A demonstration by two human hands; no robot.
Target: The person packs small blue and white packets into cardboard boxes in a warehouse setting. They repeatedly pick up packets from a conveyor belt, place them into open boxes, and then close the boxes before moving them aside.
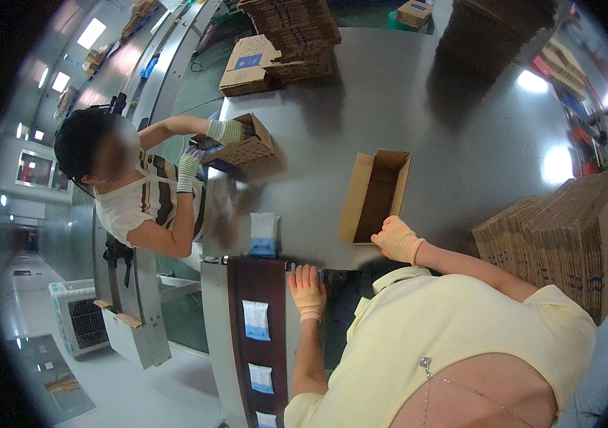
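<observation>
An empty open cardboard box stands on the metal table in front of me. My right hand, in a pale orange glove, is closed on the box's near right corner. My left hand, gloved alike, lies with fingers stretched out on the side edge of the conveyor, holding nothing. Close to its left is the dark brown conveyor belt, carrying several white and blue packets in a row. One more white and blue packet lies on the table just past the belt's end.
A co-worker at the left, in striped gloves, has both hands at another cardboard box. Flattened cartons are stacked at the right and at the back. A dark brown stack stands at the far right of the metal table.
</observation>
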